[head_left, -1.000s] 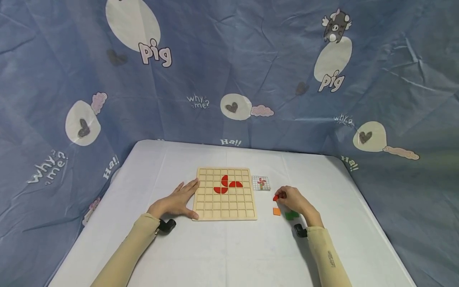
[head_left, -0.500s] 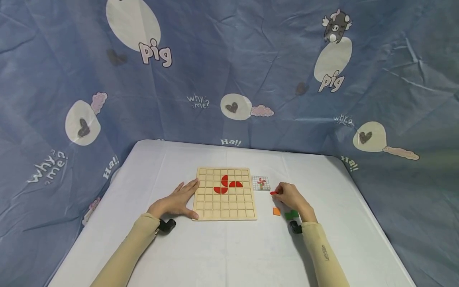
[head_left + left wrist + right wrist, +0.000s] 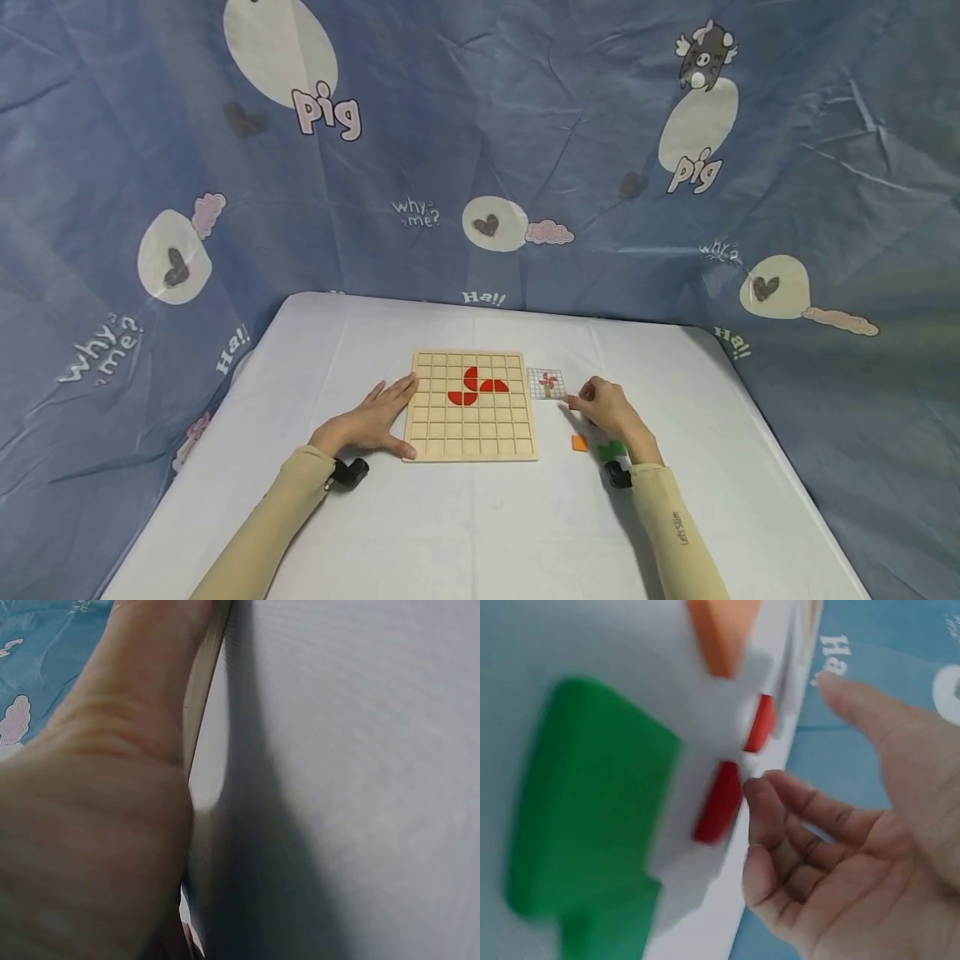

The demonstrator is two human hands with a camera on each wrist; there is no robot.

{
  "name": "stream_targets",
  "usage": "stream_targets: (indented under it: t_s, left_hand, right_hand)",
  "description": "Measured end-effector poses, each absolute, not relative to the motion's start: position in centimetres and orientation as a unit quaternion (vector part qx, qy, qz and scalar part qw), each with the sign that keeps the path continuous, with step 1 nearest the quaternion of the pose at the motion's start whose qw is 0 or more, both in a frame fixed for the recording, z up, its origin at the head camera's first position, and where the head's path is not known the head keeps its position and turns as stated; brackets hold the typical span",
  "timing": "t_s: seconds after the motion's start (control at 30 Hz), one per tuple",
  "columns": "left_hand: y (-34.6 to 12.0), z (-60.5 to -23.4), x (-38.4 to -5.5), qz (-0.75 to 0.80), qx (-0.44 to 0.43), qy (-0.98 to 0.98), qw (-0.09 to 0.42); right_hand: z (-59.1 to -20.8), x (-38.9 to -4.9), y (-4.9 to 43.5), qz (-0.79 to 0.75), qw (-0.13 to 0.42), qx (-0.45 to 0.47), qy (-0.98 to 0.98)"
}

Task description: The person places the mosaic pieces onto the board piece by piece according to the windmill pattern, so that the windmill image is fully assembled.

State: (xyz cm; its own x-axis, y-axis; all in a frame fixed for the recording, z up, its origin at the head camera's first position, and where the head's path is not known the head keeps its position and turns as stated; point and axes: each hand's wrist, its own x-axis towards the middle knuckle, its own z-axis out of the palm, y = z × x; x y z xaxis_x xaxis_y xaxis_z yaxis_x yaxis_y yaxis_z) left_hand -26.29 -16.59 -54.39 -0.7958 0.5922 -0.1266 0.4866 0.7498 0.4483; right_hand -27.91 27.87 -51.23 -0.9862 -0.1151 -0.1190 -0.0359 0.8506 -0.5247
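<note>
My left hand (image 3: pixel 367 422) rests with spread fingers along the left edge of a wooden grid board (image 3: pixel 468 433). Several red quarter-circle pieces (image 3: pixel 470 385) sit in its cells. My right hand (image 3: pixel 606 408) is over the cloth to the right of the board. In the right wrist view, thumb and bent fingers stand apart with nothing between them. Two red pieces (image 3: pixel 721 802) lie on the cloth close to its fingertips. Nearer that wrist are green blocks (image 3: pixel 592 802) and an orange block (image 3: pixel 724 630). The left wrist view shows mostly the hand's side (image 3: pixel 97 832) against the board's edge.
A small pattern card (image 3: pixel 536 383) printed with a red pinwheel on a grid lies against the board's right side. White cloth (image 3: pixel 420 533) covers the table. Behind it hangs a blue printed curtain (image 3: pixel 420 125).
My right hand has moved up and left towards the card with a red piece, then let go of it; the piece lies under the fingertips. The left hand has stayed in place.
</note>
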Motion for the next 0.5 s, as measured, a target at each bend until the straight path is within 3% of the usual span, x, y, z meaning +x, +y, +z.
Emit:
stream_targets:
  t_s: [0.23,0.5]
  left_hand:
    - [-16.6,-54.3,-26.3,0.195,0.29,0.927,0.133]
    - [-16.7,-54.3,-26.2,0.196,0.29,0.927,0.135]
  right_hand:
    - [-51.0,-28.6,29.2,-0.277,0.082,-0.128,0.949]
    - [-52.0,-29.0,29.2,-0.267,0.096,-0.132,0.95]
